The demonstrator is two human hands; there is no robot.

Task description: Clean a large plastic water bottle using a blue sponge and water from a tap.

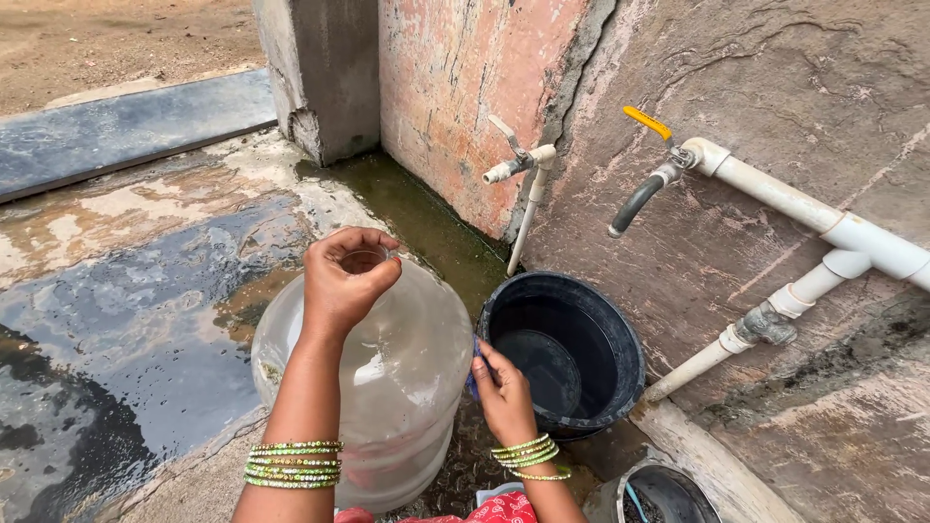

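Observation:
A large clear plastic water jug [407, 378] stands tilted on the wet stone floor. My left hand [341, 281] is closed around its neck at the top. My right hand [502, 389] presses against the jug's right side, with a small blue thing, only partly seen, under the fingers. A black bucket [620, 339] sits just right of the jug, below a tap with a yellow handle [647, 165]. Both wrists wear green and gold bangles.
A second, white tap [518, 163] sticks out from the pink wall [455, 87]. White pipes [833, 228] run along the right wall. A concrete pillar [325, 68] stands at the back. Another dark container [668, 494] shows at the bottom edge. The floor [145, 320] is wet.

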